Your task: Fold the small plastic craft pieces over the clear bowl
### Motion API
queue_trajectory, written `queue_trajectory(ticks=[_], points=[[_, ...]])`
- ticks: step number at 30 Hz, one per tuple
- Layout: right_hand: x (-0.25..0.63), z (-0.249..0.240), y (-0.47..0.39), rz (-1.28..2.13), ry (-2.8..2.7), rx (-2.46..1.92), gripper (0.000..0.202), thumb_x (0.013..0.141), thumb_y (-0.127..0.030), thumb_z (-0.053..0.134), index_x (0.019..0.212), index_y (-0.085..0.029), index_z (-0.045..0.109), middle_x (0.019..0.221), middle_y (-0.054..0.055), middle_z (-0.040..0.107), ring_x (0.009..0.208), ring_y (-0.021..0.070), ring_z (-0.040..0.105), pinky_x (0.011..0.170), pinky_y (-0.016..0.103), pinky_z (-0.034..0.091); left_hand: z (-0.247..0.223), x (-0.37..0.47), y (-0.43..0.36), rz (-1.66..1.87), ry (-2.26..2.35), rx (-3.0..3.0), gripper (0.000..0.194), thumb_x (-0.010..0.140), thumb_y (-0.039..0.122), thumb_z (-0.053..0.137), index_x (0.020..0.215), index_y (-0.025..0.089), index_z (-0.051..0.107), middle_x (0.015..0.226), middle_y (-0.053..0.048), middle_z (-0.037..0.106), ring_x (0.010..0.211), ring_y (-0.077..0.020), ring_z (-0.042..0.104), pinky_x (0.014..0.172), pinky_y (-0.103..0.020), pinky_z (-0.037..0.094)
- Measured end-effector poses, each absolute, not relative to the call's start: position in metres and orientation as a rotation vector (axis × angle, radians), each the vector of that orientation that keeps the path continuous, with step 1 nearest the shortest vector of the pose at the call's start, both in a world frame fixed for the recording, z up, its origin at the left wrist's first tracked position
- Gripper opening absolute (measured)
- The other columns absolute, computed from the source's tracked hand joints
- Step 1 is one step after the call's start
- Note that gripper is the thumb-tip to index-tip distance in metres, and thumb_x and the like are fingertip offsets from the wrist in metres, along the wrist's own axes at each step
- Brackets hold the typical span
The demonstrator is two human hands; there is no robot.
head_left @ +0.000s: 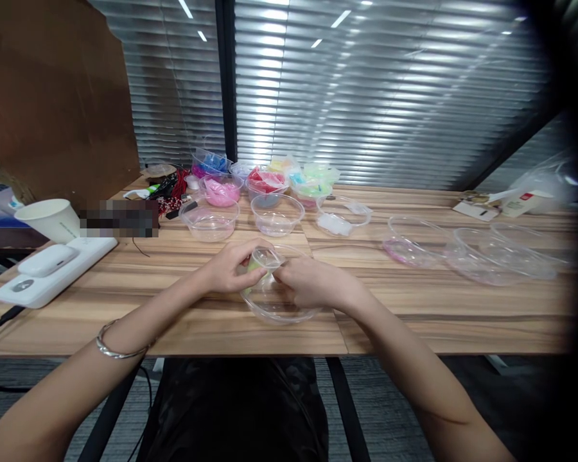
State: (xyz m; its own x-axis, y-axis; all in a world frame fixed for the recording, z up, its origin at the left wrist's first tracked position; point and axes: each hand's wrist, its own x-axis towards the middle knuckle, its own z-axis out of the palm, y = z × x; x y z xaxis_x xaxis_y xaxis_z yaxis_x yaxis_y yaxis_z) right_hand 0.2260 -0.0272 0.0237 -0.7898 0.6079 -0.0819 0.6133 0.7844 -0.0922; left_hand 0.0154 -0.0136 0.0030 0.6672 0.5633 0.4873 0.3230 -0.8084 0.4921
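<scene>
Slatted blinds (390,96) hung behind a wood-grain tabletop (197,327). Near its front edge sat a clear bowl (279,314), and over the far left part of it the left hand (234,266) had its grip wrapped around a small clear cup (266,258). The right hand (315,282) was over the same bowl, its fingers curled just beside the cup; whether that grip pinched anything could not be told. A pink-filled bowl (221,201) stood farther back, and a paper cup (51,218) stood near a white power strip (87,262)

A pale cup (49,218) stands near a white power strip (85,254).
</scene>
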Motion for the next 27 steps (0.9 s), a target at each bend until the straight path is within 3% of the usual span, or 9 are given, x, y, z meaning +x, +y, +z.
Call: queue_trajectory(ticks=[7, 17, 27], points=[[0.232, 0.022, -0.022, -0.387, 2.839, 0.881, 0.014, 0.069, -0.005, 0.054, 0.075, -0.018, 0.054, 0.066, 0.000, 0.056, 0.054, 0.0112, 0.045, 0.049, 0.024, 0.027, 0.004, 0.016, -0.014, 0.867, 0.667, 2.532, 0.032, 0.087, 0.031, 0.053, 0.115, 0.014, 0.054, 0.109, -0.010, 0.066, 0.100, -0.0223, 0.063, 0.088, -0.033, 0.049], [0.232, 0.022, -0.015, -0.616, 2.836, 0.681, 0.024, 0.066, -0.004, 0.050, 0.083, -0.019, 0.057, 0.073, -0.003, 0.057, 0.062, 0.0100, 0.046, 0.057, 0.023, 0.030, 0.002, 0.016, -0.011, 0.875, 0.638, 2.561, 0.033, 0.087, 0.031, 0.053, 0.114, 0.013, 0.054, 0.107, -0.010, 0.066, 0.098, -0.0210, 0.064, 0.086, -0.031, 0.050], [0.225, 0.017, -0.021, -0.488, 2.942, 0.932, 0.009, 0.074, -0.011, 0.050, 0.072, -0.016, 0.057, 0.066, 0.001, 0.053, 0.055, 0.0110, 0.036, 0.054, 0.027, 0.024, 0.003, 0.012, -0.010, 0.877, 0.689, 2.574, 0.035, 0.087, 0.032, 0.053, 0.116, 0.013, 0.054, 0.108, -0.010, 0.067, 0.097, -0.0221, 0.064, 0.084, -0.032, 0.051]])
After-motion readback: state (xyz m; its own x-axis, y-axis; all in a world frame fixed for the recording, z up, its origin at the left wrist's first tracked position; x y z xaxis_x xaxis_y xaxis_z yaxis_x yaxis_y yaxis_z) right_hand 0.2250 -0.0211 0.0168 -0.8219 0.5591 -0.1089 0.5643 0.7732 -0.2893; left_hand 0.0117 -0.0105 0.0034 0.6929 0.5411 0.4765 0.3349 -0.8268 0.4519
